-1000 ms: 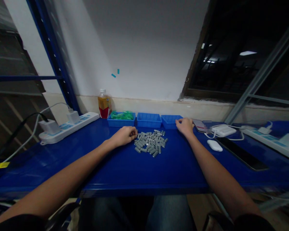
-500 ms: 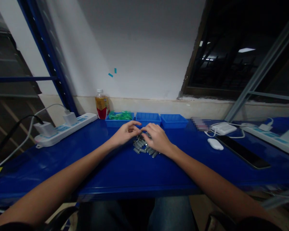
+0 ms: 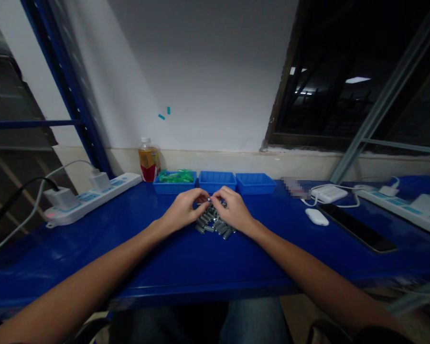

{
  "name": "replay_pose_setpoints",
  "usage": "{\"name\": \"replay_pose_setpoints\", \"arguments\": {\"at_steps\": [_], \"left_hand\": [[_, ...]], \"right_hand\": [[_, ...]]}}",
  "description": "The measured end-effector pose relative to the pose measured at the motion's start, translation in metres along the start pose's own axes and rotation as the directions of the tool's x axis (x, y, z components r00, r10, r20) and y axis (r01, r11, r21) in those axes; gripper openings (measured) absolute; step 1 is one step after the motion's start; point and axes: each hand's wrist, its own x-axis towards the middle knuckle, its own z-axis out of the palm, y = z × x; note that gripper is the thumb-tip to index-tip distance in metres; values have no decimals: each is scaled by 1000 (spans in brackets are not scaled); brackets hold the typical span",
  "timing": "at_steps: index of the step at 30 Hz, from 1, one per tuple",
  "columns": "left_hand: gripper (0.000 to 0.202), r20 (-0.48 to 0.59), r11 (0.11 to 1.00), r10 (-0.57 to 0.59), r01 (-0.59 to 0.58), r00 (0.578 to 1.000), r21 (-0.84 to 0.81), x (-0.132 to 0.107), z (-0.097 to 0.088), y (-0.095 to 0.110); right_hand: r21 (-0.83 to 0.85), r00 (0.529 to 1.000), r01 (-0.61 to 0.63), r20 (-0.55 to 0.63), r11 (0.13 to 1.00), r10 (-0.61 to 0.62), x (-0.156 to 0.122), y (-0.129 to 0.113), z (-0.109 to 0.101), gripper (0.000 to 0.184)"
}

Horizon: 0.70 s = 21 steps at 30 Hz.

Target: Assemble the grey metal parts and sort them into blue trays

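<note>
Several short silvery metal cylinders (image 3: 208, 222) lie in a loose pile on the blue table, partly covered by my hands. Over the pile's left and far side, my left hand (image 3: 185, 209) is closed, thumb and fingers curled together. My right hand (image 3: 234, 209) pinches from the other side, its fingertips almost meeting those of the left. Between the fingertips shows a small shiny metal piece (image 3: 209, 199), mostly hidden by the fingers. Its exact shape is too small to make out.
Behind my hands stand a blue bin (image 3: 175, 188) holding green plastic, a middle blue bin (image 3: 218, 180) and a right blue bin (image 3: 255, 183). A drink bottle (image 3: 149, 161) and power strip (image 3: 93, 198) are left; a white case (image 3: 317, 217) and phone (image 3: 358, 228) lie right.
My left hand's fingers have curled in from a looser pose, and both hands' fingertips now meet around a small metal piece. The camera view has shifted slightly.
</note>
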Motion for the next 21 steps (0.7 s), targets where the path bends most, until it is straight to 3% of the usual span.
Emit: {"name": "replay_pose_setpoints", "arguments": {"at_steps": [5,14,21], "left_hand": [[17,-24,997,-20,22,999,70,0,-1,0],[27,41,996,-93,93,995,-6,-2,7,0],[32,27,991,-131,131,991,-12,-3,10,-1]], "right_hand": [[-102,999,38,29,994,-35,0,-2,-2,19],[-320,991,133,48,938,-124,-4,-3,-3,23],[-437,972,236,84,868,-222,-4,-9,-7,26]]}}
